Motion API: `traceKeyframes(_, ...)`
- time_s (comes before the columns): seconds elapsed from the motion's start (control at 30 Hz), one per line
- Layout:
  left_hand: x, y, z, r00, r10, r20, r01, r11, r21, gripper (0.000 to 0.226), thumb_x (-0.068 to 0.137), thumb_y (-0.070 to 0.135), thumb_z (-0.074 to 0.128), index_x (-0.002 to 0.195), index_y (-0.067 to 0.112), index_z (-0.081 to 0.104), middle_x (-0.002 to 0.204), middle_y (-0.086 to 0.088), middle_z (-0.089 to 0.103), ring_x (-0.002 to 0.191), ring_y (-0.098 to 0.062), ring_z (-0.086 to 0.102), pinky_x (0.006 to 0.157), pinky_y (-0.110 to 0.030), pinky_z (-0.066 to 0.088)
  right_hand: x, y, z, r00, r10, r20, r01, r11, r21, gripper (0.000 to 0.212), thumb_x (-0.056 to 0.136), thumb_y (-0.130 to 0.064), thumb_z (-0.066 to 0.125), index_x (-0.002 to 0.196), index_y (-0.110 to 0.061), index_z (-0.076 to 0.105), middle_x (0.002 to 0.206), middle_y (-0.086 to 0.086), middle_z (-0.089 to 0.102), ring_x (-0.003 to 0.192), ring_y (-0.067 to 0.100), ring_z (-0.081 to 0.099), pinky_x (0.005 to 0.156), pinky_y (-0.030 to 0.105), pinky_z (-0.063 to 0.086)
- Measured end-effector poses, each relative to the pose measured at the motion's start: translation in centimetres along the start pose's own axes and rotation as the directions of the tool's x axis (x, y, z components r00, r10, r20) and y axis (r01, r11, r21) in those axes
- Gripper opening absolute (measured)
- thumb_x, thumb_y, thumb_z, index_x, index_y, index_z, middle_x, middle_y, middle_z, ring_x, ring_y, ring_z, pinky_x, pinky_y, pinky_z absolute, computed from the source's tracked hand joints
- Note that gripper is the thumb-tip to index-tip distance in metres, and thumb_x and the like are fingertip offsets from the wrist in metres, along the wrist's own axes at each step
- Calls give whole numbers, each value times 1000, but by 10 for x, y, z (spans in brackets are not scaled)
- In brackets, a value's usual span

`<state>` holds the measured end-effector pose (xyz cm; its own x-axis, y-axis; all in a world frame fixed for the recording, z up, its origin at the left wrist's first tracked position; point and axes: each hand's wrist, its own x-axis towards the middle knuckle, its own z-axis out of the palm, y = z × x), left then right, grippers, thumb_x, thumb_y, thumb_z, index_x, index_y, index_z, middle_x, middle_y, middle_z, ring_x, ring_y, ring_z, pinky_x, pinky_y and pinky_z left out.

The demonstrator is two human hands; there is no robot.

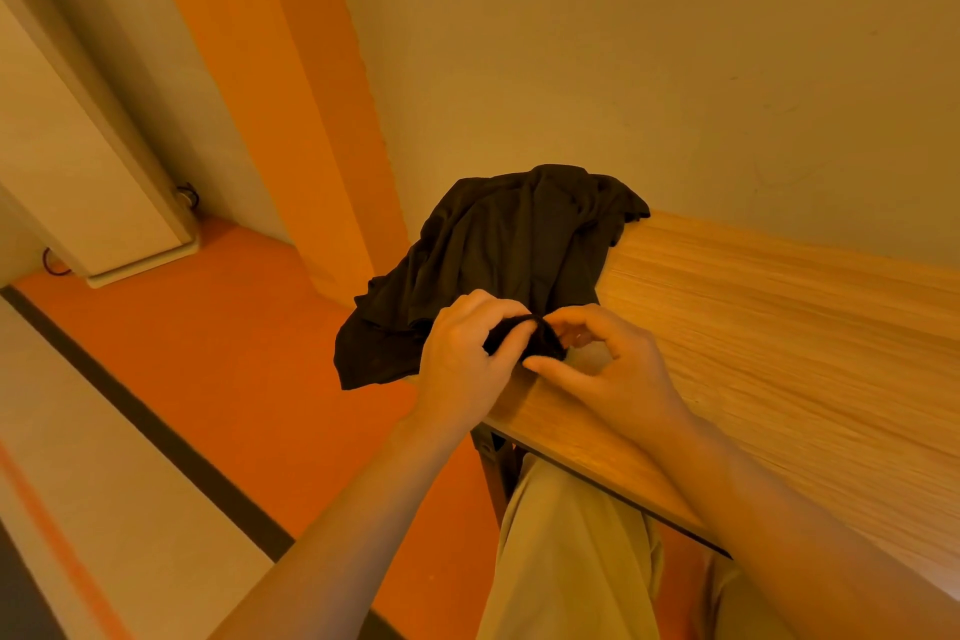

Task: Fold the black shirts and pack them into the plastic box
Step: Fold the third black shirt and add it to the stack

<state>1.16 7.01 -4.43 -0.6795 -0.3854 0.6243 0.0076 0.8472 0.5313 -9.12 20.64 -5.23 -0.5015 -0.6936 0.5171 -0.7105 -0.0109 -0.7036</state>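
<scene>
Black fabric dominates the near-left corner of a pale wood-grain counter (779, 327), where a crumpled black shirt (509, 250) lies in a loose heap, one edge drooping over the counter's left side above an orange floor (218, 353). A person seated at the counter works the garment's nearest edge with both bare hands. The left hand (462, 353) grips a bunched fold of the cloth, its fingers (493, 314) curled round the fabric. The right hand (613, 369) meets it just beside, thumb and forefinger pinching the same dark fold while its other fingers arch above the wood. The two hands touch the shirt at one point, close together. Light khaki trousers (571, 561) show below the counter's front edge. A cream wall (623, 68) rises behind, an orange column (291, 94) stands at left, and a white cabinet (78, 146) sits on the floor beyond.
</scene>
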Motion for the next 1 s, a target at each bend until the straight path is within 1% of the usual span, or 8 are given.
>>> traceKeyframes(0.1, -2, 2, -1, 999, -32, -11, 32, 999, -17, 26, 88, 41, 56, 95, 21, 72, 89, 10, 64, 88, -5, 58, 81, -34, 49, -1, 1, 0, 996, -7, -84, 6, 1000, -12, 24, 83, -24, 69, 106, -28, 62, 96, -19, 61, 92, -2, 59, 79, 9, 45)
traceKeyframes(0.2, -3, 2, -2, 999, -41, -6, 41, 999, -11, 29, 88, 43, 54, 97, 22, 73, 89, 11, 64, 88, -3, 56, 83, -29, 46, -2, 2, -2, 991, 27, -128, -22, 999, 36, 23, 85, -12, 68, 104, -24, 64, 94, -16, 63, 90, 0, 61, 78, 7, 45)
traceKeyframes(0.33, -6, 2, -1, 998, -47, -35, 45, 998, -33, 27, 90, 39, 55, 100, 21, 73, 88, 10, 65, 87, -2, 57, 84, -27, 44, -2, 1, -1, 988, 75, -133, -68, 996, 57, 24, 83, -21, 70, 106, -24, 64, 92, -17, 63, 90, -1, 60, 77, 6, 44)
traceKeyframes(0.47, -8, 3, 0, 998, -46, -45, 44, 998, -47, 25, 90, 38, 56, 100, 22, 72, 90, 11, 67, 88, 0, 57, 86, -24, 42, 0, 1, -2, 989, 67, -132, -57, 996, 74, 16, 80, -29, 68, 96, -26, 66, 88, -14, 65, 85, 3, 61, 75, 10, 46)
traceKeyframes(0.63, -9, 3, -1, 999, -30, -36, 29, 999, -27, 26, 90, 41, 56, 97, 23, 73, 85, 11, 67, 82, -2, 56, 82, -28, 41, -1, 0, -4, 991, 68, -114, -57, 993, 101, 17, 86, -16, 66, 100, -25, 66, 93, -15, 66, 90, -1, 62, 78, 7, 45)
traceKeyframes(0.73, -10, 2, -3, 999, -34, -39, 33, 999, -29, 26, 90, 40, 56, 97, 22, 74, 85, 10, 68, 82, -3, 57, 80, -35, 46, -2, -1, -3, 994, 75, -84, -68, 994, 86, 21, 89, -15, 62, 105, -28, 63, 96, -13, 65, 96, -2, 60, 80, 7, 45)
traceKeyframes(0.83, -11, 3, -4, 998, -39, -51, 35, 997, -65, 25, 91, 37, 56, 99, 20, 74, 89, 9, 69, 84, -4, 59, 77, -42, 51, -2, -1, -2, 992, 85, -88, -78, 994, 82, 22, 88, -19, 63, 107, -28, 63, 96, -13, 66, 93, 1, 60, 79, 9, 46)
traceKeyframes(1.0, -9, 7, -5, 999, -7, -47, 4, 997, -71, 25, 90, 35, 58, 99, 19, 74, 89, 8, 69, 84, -5, 60, 76, -41, 51, -2, -5, -5, 987, 106, -121, -87, 985, 149, 21, 84, -16, 68, 96, -33, 65, 88, -19, 66, 86, 0, 63, 75, 8, 46)
